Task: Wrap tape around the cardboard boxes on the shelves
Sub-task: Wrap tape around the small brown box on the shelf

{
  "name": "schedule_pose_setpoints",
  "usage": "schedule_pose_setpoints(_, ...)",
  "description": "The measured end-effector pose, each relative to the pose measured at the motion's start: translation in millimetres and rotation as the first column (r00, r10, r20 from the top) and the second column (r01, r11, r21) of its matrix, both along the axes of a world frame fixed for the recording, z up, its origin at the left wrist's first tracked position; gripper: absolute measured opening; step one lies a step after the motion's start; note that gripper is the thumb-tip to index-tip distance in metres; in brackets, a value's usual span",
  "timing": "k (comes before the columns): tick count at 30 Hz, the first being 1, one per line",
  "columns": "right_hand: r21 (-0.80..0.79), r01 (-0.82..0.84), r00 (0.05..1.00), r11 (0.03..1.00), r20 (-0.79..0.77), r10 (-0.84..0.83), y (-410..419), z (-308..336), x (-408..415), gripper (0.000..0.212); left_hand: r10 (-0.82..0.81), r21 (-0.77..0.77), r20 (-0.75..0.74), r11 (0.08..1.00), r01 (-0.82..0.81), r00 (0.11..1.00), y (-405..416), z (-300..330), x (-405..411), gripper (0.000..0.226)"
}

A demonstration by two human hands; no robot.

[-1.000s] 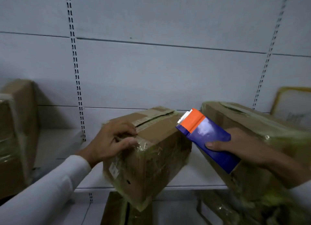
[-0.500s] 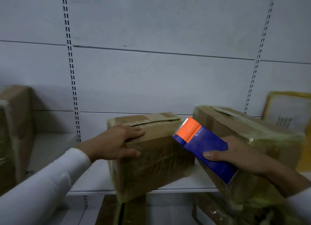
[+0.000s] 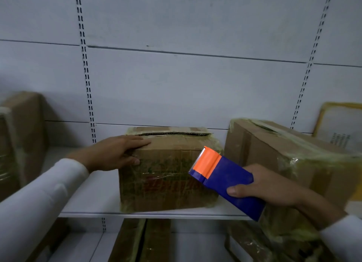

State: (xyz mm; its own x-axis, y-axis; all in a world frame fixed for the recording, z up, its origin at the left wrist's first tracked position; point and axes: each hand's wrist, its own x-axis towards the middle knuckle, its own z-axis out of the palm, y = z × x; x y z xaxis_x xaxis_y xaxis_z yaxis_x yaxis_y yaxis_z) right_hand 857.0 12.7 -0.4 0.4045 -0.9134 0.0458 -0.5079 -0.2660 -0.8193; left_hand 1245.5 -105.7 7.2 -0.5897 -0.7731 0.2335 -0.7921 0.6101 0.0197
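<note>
Now squared upright, crinkly-taped cardboard box [image 3: 168, 169] under flat left hand [image 3: 115, 154]; right hand [image 3: 268, 185] grips blue dispenser [image 3: 225, 181].

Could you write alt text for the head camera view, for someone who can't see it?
A person's left hand rests on the top left edge of a cardboard box on a white shelf, while the right hand holds a blue and orange tape dispenser before it. More boxes sit alongside.
</note>
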Motion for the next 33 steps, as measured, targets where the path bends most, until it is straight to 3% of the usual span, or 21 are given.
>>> schedule_pose_setpoints(3, -0.009, -0.006, 0.999, 1.0, -0.031, 0.006, -4, -2, 2, 0.054, 0.041, -0.039, 0.0, 0.998, -0.041, 0.999, 0, -2, 6, 0.07)
schedule_pose_setpoints(7, 0.02, -0.046, 0.999, 0.999, -0.007, 0.046, -2, -1, 7, 0.03, 0.071, -0.118, 0.049, 0.991, -0.065, 0.996, 8, 1, -1, 0.069)
schedule_pose_setpoints(9, 0.002, -0.052, 0.998, 0.999, -0.036, 0.052, -2, 1, 10, 0.043, -0.013, -0.181, -0.098, 0.984, -0.005, 0.995, 25, 2, -18, 0.066)
schedule_pose_setpoints(12, -0.038, -0.056, 0.995, 0.998, -0.083, 0.052, -3, 5, 16, 0.059, -0.151, -0.205, -0.376, 0.976, 0.077, 0.914, 50, -1, -49, 0.052)
schedule_pose_setpoints(15, -0.053, -0.075, 0.993, 0.996, -0.099, 0.069, -3, 7, 23, 0.057, -0.184, -0.087, -0.497, 0.983, 0.162, 0.848, 61, -6, -71, 0.047)
schedule_pose_setpoints(20, -0.044, -0.132, 0.984, 0.99, -0.128, 0.125, -1, 13, 32, 0.025, -0.161, 0.187, -0.602, 0.924, 0.334, 0.782, 64, -11, -82, 0.044)
schedule_pose_setpoints(26, -0.057, -0.146, 0.973, 0.988, -0.19, 0.132, -2, 17, 41, 0.029, -0.059, 0.284, -0.745, 0.874, 0.395, 0.665, 70, -13, -83, 0.025)
schedule_pose_setpoints(30, -0.05, -0.155, 0.965, 0.987, -0.223, 0.14, -2, 20, 47, 0.033, -0.02, 0.307, -0.739, 0.88, 0.363, 0.674, 66, -16, -77, 0.021)
schedule_pose_setpoints(33, -0.021, -0.174, 0.956, 0.984, -0.242, 0.164, -5, 26, 52, 0.032, 0.021, 0.297, -0.775, 0.894, 0.335, 0.632, 61, -16, -72, 0.014)
